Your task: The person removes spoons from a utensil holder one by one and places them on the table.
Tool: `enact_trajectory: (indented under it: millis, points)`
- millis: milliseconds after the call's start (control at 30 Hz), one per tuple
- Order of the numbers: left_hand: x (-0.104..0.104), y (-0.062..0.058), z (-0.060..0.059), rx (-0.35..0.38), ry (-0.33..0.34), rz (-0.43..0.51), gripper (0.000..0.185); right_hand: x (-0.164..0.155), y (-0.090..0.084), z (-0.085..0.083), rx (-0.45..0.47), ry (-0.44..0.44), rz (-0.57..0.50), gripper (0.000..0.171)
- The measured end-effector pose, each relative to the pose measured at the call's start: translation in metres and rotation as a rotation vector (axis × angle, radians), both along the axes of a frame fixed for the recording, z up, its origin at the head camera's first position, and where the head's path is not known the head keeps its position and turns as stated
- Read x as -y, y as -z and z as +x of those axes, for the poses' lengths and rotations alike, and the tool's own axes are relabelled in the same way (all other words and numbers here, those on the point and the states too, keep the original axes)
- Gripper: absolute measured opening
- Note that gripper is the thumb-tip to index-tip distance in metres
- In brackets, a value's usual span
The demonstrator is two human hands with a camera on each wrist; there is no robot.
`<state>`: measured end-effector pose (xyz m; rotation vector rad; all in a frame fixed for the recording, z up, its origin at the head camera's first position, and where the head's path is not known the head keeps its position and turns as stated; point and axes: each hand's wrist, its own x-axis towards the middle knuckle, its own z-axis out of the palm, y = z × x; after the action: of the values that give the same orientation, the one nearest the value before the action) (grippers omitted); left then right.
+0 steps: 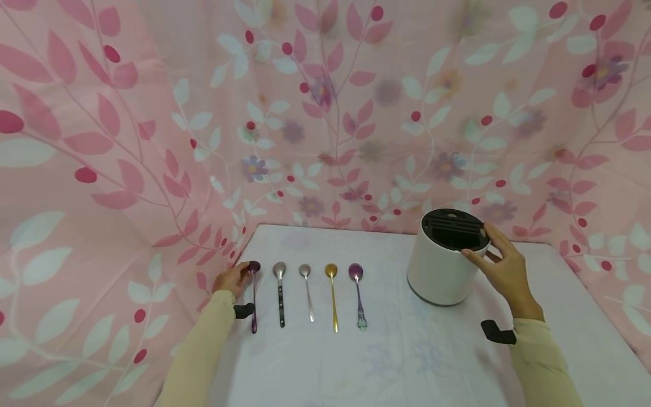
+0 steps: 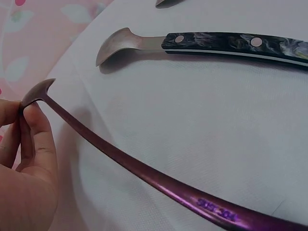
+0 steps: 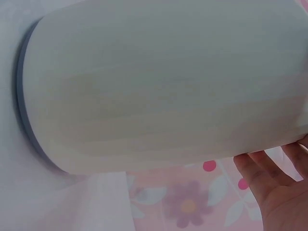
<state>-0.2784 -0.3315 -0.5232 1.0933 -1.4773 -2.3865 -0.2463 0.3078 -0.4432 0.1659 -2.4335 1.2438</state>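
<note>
Five spoons lie side by side on the white table (image 1: 407, 362). At the far left is a purple spoon (image 1: 253, 302); my left hand (image 1: 243, 273) pinches its bowl. In the left wrist view the left hand (image 2: 26, 109) has finger and thumb on the bowl edge, and the purple spoon (image 2: 144, 175) runs down to the right. My right hand (image 1: 477, 244) grips the rim of a white round holder (image 1: 437, 271) with a black slotted top. That white holder (image 3: 163, 82) fills the right wrist view, with the fingers (image 3: 269, 178) at its lower right.
To the right of the purple spoon lie a spoon with a black marbled handle (image 1: 280, 299), a silver spoon (image 1: 308, 294), a gold spoon (image 1: 333, 299) and a violet spoon (image 1: 359, 297). The black-handled spoon (image 2: 231, 44) shows close by. Pink leaf-print cloth (image 1: 325, 113) surrounds the table.
</note>
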Motion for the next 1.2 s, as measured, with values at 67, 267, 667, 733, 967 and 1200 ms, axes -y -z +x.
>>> enact_trajectory:
  millis: [67,267,667,733,967,1200]
  points:
    - [-0.001,0.003,-0.001,-0.003,-0.011,-0.024,0.044,0.000,0.000,0.000,0.002,-0.001,-0.003,0.082]
    - [-0.002,0.012,-0.006,-0.002,0.015,-0.116,0.046,0.000,-0.001,-0.002,0.000,0.003,-0.002,0.081]
    - [-0.016,0.019,-0.010,0.010,-0.010,-0.276,0.038,0.000,0.001,0.001,0.008,0.008,0.011,0.082]
    - [-0.016,0.020,-0.010,0.009,-0.004,-0.312,0.036,0.000,0.002,0.001,0.010,0.006,0.007,0.082]
    - [-0.016,0.026,-0.012,0.006,0.006,-0.378,0.034,0.001,0.003,0.001,0.005,0.008,0.001,0.082]
    - [-0.019,0.025,-0.007,-0.013,0.016,-0.447,0.032,0.001,0.002,0.001,0.011,0.004,-0.003,0.082]
